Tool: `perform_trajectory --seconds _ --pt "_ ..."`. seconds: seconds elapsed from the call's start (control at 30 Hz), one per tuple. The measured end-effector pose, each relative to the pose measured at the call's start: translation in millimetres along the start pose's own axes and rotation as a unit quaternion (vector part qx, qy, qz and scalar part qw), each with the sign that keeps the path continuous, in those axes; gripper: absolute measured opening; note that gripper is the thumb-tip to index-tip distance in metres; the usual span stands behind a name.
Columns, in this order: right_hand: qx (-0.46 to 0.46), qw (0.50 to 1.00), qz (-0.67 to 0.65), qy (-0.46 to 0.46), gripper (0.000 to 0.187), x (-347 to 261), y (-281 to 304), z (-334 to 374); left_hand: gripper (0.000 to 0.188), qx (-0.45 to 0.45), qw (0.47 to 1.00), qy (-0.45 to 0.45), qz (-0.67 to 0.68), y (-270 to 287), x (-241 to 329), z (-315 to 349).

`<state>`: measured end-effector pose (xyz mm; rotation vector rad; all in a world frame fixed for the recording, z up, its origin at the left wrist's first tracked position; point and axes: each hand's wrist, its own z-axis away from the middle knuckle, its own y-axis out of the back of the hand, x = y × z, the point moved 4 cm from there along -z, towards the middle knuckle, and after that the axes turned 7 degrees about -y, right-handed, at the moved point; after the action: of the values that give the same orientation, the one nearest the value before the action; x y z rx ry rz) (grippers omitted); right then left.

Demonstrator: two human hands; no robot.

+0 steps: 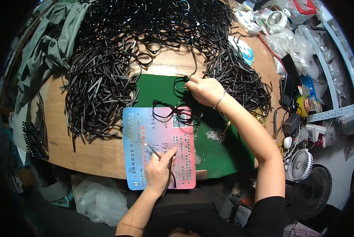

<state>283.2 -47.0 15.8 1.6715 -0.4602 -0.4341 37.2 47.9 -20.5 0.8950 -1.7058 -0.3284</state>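
My left hand [157,173] is closed over the pink and blue printed mat [131,130], pinching a black eyeglass temple [152,149] that points up and left. Another dark, curved strip [172,177] runs down beside that hand's fingers. Farther off, my right hand [206,91] is closed at a black eyeglass frame [176,85] over the green mat [153,89]. A thin, light rod shows at its fingertips; its kind is unclear. Between my hands, a second black eyeglass frame [158,115] lies across the printed mat's upper edge.
Heaps of black temples [100,87] flank the green mat, with black frames [161,23] piled beyond. Tiny clear and silvery pieces [214,135] are scattered near my right forearm. Small fans [300,165], plastic bags [299,43] and a metal rail [331,112] crowd the right side.
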Motion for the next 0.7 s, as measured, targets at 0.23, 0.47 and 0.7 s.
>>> perform_trajectory --seconds 0.23,0.47,0.7 --pt "0.093 0.995 -0.037 0.005 0.015 -13.9 34.5 28.9 0.025 -0.023 0.998 -0.001 0.053 18.6 5.3 -9.3" --pt "0.131 0.987 -0.053 -0.073 0.017 -23.9 59.7 61.7 0.011 -0.013 0.999 -0.03 0.044 8.0 -0.4 -11.4" --pt "0.212 0.97 -0.044 -0.114 0.017 -29.6 71.1 69.0 0.011 -0.019 0.997 -0.062 0.032 2.4 0.9 -7.3"
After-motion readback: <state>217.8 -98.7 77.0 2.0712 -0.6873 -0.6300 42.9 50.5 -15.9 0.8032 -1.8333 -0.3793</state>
